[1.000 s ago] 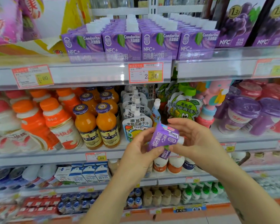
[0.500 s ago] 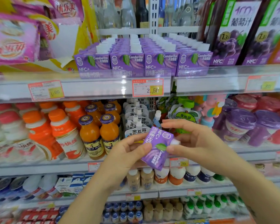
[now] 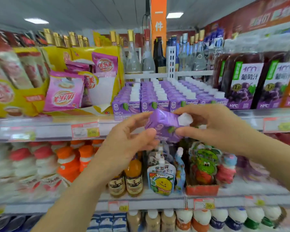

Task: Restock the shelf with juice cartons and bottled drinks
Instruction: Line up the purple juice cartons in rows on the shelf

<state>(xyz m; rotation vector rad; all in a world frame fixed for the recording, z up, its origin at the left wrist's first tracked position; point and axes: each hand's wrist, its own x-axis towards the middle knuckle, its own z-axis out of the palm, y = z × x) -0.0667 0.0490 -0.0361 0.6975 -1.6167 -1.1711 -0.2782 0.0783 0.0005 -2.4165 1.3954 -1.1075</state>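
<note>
A small purple juice carton (image 3: 164,125) with a white cap lies tilted on its side between both hands, in front of the shelf edge (image 3: 57,129). My left hand (image 3: 129,139) pinches its left end with thumb and fingers. My right hand (image 3: 214,126) grips the capped right end. Just behind it, rows of the same purple cartons (image 3: 157,96) fill the middle of that shelf.
Pink and yellow snack bags (image 3: 64,96) stand left of the cartons, tall grape juice bottles (image 3: 246,84) to their right. Glass bottles (image 3: 134,54) line the top shelf. Below are orange bottles (image 3: 69,163), pouch drinks (image 3: 161,180) and price tags.
The view has tilted upward, so the shelves sit lower in the frame. Both hands have raised the carton to the level of the purple carton shelf, and it has turned cap-right.
</note>
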